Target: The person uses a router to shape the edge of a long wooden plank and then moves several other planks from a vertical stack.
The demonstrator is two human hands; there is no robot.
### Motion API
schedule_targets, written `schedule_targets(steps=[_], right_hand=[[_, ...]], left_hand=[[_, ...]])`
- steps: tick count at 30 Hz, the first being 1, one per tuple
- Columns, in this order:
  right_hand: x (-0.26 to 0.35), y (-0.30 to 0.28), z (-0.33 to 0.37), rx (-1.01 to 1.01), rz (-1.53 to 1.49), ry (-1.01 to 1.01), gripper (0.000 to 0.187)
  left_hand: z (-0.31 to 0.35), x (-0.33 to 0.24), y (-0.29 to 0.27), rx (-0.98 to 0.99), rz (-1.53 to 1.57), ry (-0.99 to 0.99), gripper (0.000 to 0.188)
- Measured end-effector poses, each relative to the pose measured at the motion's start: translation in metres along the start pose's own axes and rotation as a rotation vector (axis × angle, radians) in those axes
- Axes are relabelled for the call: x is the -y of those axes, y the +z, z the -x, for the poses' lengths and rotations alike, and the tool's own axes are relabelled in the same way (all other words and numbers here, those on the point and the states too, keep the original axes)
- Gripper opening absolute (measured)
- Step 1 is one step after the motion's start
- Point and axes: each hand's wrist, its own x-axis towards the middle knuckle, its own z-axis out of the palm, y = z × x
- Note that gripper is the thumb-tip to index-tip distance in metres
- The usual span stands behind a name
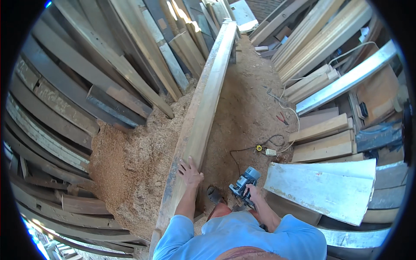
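Note:
My left hand (pixel 190 173) lies flat with spread fingers on the near part of a long wooden beam (pixel 206 108). The beam runs away from me, its top face pale and its left edge rougher. In my right hand (pixel 252 193) is a blue-grey electric power tool (pixel 248 177), gripped by its handle to the right of the beam. It looks like a hand planer or router; its exact kind is unclear. A dark cord (pixel 236 158) trails on the ground beyond it.
A heap of wood shavings (pixel 130 151) lies left of the beam. Planks (pixel 125 65) lean along the left, and more timber (pixel 320 39) stands at right. Red-handled pliers (pixel 282 118), a white socket block (pixel 271 152) and a pale cable lie on the dirt. A white board (pixel 323 184) is beside me.

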Motion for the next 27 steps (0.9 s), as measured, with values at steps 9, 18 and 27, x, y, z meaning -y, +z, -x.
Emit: schedule_targets(steps=[9,18,27], right_hand=[[-0.052,-0.049,-0.008,-0.09,0.029,0.028,0.023],[-0.079,-0.049,0.012,-0.168,-0.117,-0.011,0.018],[-0.098,-0.015,0.076,-0.129,-0.069,-0.115,0.019]], left_hand=[[-0.002,-0.007,0.002,-0.019,-0.061,-0.01,0.116],[0.001,0.006,0.005,-0.055,-0.003,0.029,0.114],[-0.001,0.021,0.01,-0.061,0.069,0.145,0.11]])
